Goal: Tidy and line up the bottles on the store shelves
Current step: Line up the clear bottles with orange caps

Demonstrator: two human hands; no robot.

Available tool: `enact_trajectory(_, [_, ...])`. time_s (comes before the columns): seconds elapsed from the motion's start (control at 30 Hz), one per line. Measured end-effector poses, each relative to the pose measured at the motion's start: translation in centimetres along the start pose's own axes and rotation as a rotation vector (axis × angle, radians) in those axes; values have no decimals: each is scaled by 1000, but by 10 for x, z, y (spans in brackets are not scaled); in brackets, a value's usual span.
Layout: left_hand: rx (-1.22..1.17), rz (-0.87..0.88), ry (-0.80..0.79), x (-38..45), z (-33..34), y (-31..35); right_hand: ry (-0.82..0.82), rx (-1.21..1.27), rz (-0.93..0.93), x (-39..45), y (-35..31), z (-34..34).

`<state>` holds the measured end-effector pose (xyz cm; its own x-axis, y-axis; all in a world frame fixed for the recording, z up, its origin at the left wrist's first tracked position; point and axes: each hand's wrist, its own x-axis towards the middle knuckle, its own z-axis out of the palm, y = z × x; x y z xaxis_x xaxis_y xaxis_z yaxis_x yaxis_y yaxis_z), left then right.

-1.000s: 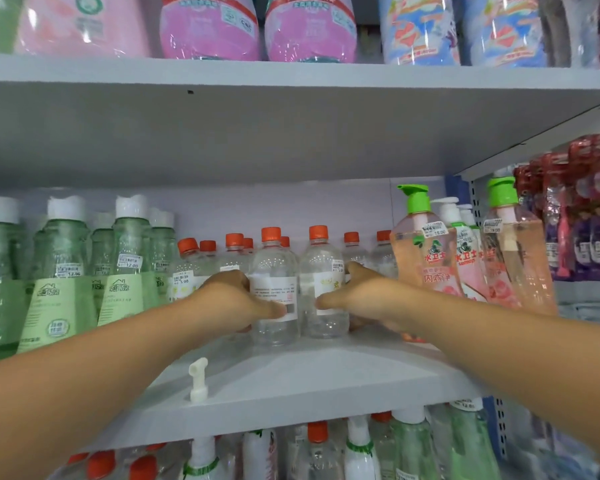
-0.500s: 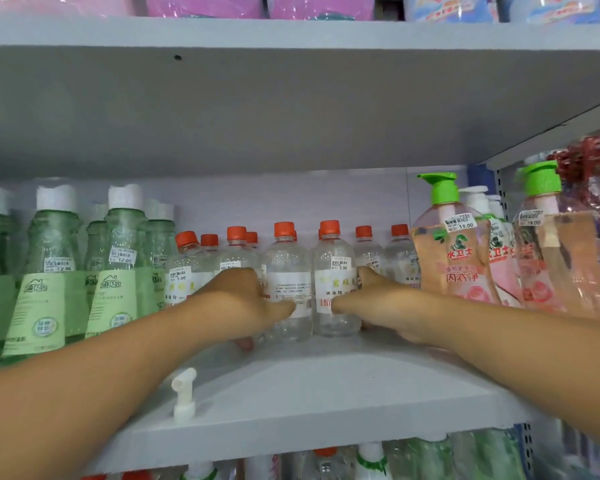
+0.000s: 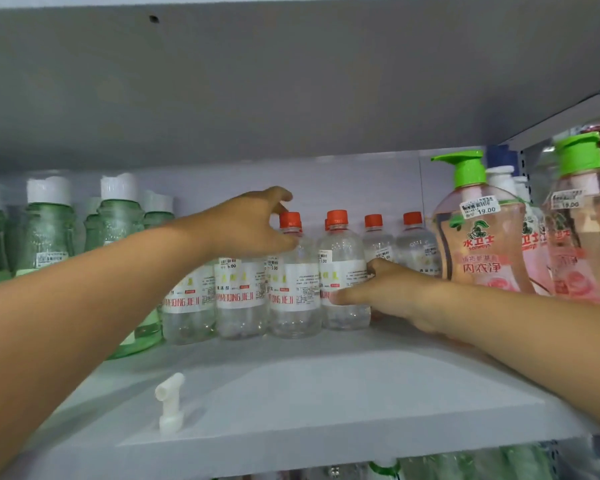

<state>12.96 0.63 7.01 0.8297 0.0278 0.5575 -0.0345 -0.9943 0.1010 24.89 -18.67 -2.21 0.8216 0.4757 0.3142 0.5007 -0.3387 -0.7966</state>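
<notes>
Several clear bottles with orange caps and white labels stand in a front row on the white shelf (image 3: 309,393), with more behind. My left hand (image 3: 246,226) reaches over their tops; its thumb rests on the shoulder of the third clear bottle (image 3: 295,306) and its fingers curl behind that bottle's orange cap (image 3: 290,220). My right hand (image 3: 392,292) grips the rightmost front clear bottle (image 3: 343,251) from the right side, thumb across the label, fingers behind. Two other clear bottles (image 3: 241,303) stand to the left, partly hidden by my forearm.
Green bottles with white caps (image 3: 49,230) fill the left of the shelf. Pink pump bottles with green tops (image 3: 478,244) stand at the right. A loose white plastic nozzle (image 3: 169,403) stands on the shelf's front. The upper shelf's underside (image 3: 291,81) hangs low overhead.
My left hand has risen from the bottles' labels to their caps. The right hand stays on the right bottle. The view has moved closer and dropped.
</notes>
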Motion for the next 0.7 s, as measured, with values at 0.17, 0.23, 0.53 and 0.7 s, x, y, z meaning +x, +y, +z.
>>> enact_trajectory(0.17, [81, -37, -129, 20, -5, -2, -25, 55, -24, 2, 0, -2])
enact_trajectory(0.23, [104, -44, -101, 23, 1, -3, 9, 64, -42, 4, -1, -1])
enact_trajectory(0.53, [145, -12, -19, 18, 23, -6, -15, 51, -35, 6, 1, 0])
enact_trajectory(0.7, [136, -26, 0, 14, 21, -5, -12, 26, -34, 7, -1, 0])
